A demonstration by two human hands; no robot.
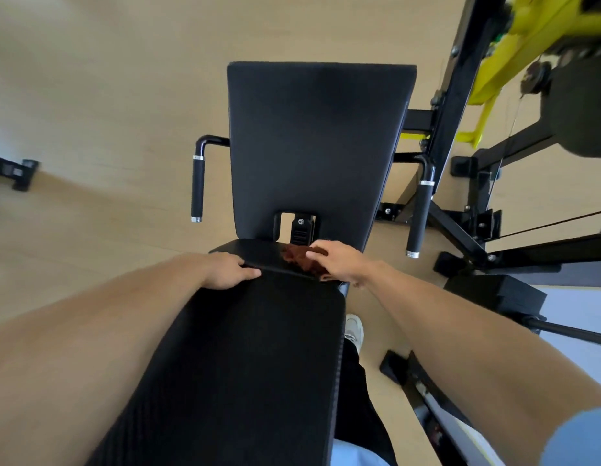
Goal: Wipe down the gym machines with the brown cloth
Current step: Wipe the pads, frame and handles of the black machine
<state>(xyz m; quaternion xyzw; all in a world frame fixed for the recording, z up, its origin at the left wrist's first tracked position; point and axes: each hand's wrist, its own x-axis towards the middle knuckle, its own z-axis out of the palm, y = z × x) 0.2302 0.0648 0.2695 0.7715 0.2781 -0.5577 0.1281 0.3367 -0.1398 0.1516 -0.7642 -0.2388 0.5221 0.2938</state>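
A black gym machine fills the middle of the view, with a padded backrest (252, 364) running toward me and a padded seat (315, 142) beyond it. The brown cloth (297, 258) lies bunched on the far end of the backrest, near the gap to the seat. My right hand (339, 264) lies on the cloth, its fingers bent over it. My left hand (226, 269) rests on the left corner of the same pad end, thumb along the edge, and holds nothing.
Two black grip handles flank the seat, the left handle (197, 188) and the right handle (421, 210). A black and yellow machine frame (514, 62) stands to the right. My white shoe (355, 331) is on the wooden floor (107, 79).
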